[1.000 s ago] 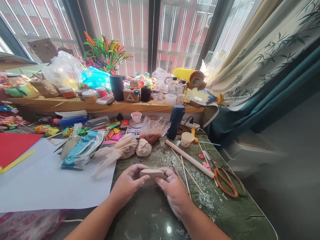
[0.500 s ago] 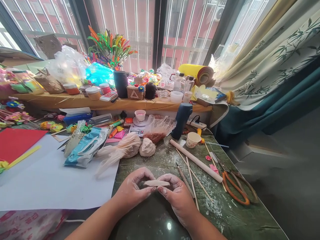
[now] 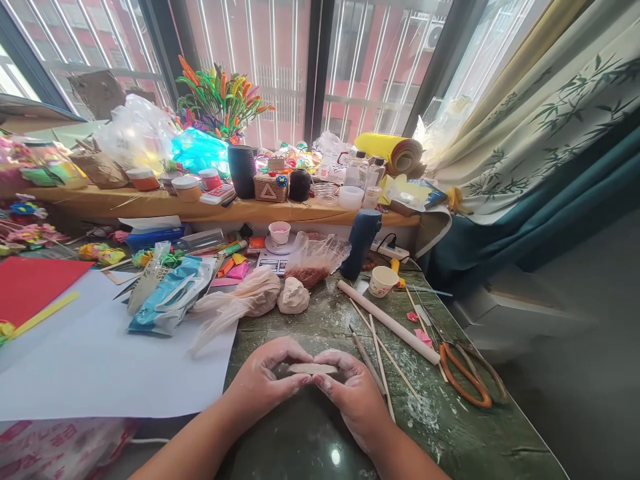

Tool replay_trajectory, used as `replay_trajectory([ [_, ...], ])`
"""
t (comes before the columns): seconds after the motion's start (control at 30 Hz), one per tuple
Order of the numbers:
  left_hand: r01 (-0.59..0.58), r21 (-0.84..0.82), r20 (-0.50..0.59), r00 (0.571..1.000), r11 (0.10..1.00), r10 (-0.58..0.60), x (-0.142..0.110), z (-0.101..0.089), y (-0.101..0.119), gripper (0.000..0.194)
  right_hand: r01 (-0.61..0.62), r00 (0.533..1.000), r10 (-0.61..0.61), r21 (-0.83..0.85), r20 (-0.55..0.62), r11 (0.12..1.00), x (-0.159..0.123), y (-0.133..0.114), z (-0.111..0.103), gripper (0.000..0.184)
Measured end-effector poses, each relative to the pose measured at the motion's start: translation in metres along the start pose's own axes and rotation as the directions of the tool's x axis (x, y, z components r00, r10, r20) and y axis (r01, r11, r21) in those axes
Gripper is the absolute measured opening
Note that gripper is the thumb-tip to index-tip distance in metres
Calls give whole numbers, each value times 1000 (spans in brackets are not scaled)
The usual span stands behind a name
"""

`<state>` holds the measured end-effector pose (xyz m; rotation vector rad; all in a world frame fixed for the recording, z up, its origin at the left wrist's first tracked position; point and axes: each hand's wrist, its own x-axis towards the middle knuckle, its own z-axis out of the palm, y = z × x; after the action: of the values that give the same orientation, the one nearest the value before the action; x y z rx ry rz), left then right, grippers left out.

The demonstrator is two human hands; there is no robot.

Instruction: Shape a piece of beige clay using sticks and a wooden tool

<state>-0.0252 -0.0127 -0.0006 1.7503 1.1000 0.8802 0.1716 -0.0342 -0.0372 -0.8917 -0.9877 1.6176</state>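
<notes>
A flat, pale piece of clay [image 3: 313, 369] is pinched between both hands above the dark green table. My left hand [image 3: 273, 373] grips its left side, thumb below and fingers curled over the top. On the opposite side my right hand [image 3: 353, 387] holds it the same way, and the two thumb tips nearly meet. White powder coats the fingers of both. Beyond the hands sits a rough lump of clay [image 3: 293, 296], beside a bunched plastic bag [image 3: 257, 293]. Right of my right hand lie a pointed carving tool [image 3: 367, 360] and thin wooden sticks [image 3: 381, 367].
A rolling pin [image 3: 387, 321] lies diagonally at the right, near a paper cup [image 3: 383, 281] and orange-handled scissors [image 3: 465, 377]. White paper [image 3: 125, 373] and a blue-and-white wipes packet [image 3: 173, 297] occupy the left. Behind stands a dark blue bottle [image 3: 361, 245], below a crowded window ledge [image 3: 210, 212].
The clay has been tilted from showing a thicker face to a thin edge, and my hands have drawn closer together around it. The camera view has shifted slightly.
</notes>
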Motion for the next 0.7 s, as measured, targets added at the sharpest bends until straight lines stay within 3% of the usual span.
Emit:
replay_trajectory([
  [0.1,-70,32,-3,998,997,70,0,0,-1,19,26,1000,-26,43,-5,999,0,2,0,31],
  [0.3,-82,95,20,997,992,80,0,0,-3,16,10,1000,-10,48,10,999,0,3,0,32],
  [0.57,141,164,-27,990,976,-138,-2,4,1,15,-10,999,12,74,-32,997,2,-1,2,46],
  [0.7,118,84,25,992,989,-120,-1,2,-4,19,-1,999,0,-34,-42,999,-2,-9,1,43],
])
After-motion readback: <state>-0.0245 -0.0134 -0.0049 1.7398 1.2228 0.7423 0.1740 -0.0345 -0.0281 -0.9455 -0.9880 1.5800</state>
